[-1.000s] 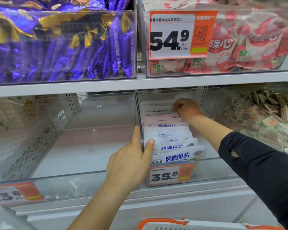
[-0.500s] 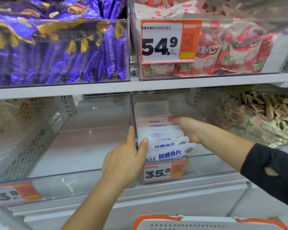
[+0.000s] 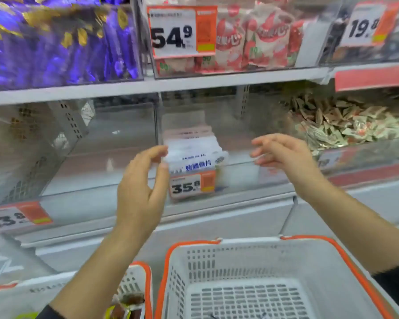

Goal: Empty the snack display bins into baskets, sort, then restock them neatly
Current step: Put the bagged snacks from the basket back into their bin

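A neat row of white snack packets with blue lettering (image 3: 194, 155) stands at the left side of the clear middle bin (image 3: 240, 176) on the lower shelf. My left hand (image 3: 143, 187) hovers in front of the bin's left wall, fingers loosely curved, holding nothing. My right hand (image 3: 283, 155) hangs in front of the bin, fingers relaxed and spread, empty. Below, a white basket with an orange rim (image 3: 274, 245) sits empty. A second basket (image 3: 138, 284) at lower left holds a few snacks.
The clear bin (image 3: 97, 157) to the left is bare inside. The bin at right (image 3: 346, 125) is heaped with small wrapped snacks. Upper-shelf bins hold purple packets (image 3: 55, 42) and pink-white packets (image 3: 258, 35). Price tags hang on the bin fronts.
Both hands have pulled back out of the middle bin: the left let go of the divider wall, the right left the packet row. The view dropped, bringing the baskets into sight.
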Tool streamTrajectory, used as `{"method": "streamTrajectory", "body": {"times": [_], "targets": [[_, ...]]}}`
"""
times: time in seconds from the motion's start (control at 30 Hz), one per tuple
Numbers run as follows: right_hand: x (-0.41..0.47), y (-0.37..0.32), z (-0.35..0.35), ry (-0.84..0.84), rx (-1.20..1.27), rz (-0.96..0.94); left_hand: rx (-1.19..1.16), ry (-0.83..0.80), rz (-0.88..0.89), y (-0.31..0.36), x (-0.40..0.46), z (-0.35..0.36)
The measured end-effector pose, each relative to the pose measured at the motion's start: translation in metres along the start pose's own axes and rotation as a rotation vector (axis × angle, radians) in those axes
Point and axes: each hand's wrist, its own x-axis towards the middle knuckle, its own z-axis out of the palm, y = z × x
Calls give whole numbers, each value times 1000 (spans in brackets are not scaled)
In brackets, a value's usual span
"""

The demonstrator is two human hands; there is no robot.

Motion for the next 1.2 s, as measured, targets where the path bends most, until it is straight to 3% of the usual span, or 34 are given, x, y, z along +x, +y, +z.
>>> {"method": "streamTrajectory", "body": {"times": [0.1,0.23,0.33,0.37,0.43,0.53,0.7,0.8,0.87,0.93,1.0,1.1,1.2], "targets": [[-70,61,-21,-79,-32,131,-48,-181,2,4,-71,17],[-135,176,-23,-321,-174,557,158,-784,-213,-33,-177,65],[-164,249,-21,-754,-608,686,402,-1310,-449,-69,-236,97],[-170,272,-21,-884,-756,684,447,-1437,-509,-79,-253,107],[-179,307,-19,-969,-952,710,543,-1556,-585,-98,-282,127],[-182,349,-20,-990,-1288,521,642,-1563,-543,-123,-315,148],[-199,392,-18,-1255,-1445,79,674,-1670,234,-125,-343,166],[-203,396,-11,-1243,-1496,38,675,-1703,346,-124,-348,170],[-197,390,-14,-1179,-1441,175,635,-1627,191,-125,-343,169],[-189,377,-23,-1025,-1272,366,501,-1470,-131,-121,-326,167],[-186,359,-35,-738,-1032,582,346,-1272,-463,-116,-306,160],[-186,323,-51,-130,-308,857,-55,-906,-975,-105,-277,140],[-189,276,-53,96,54,902,-414,-556,-1213,-72,-237,106]]}}
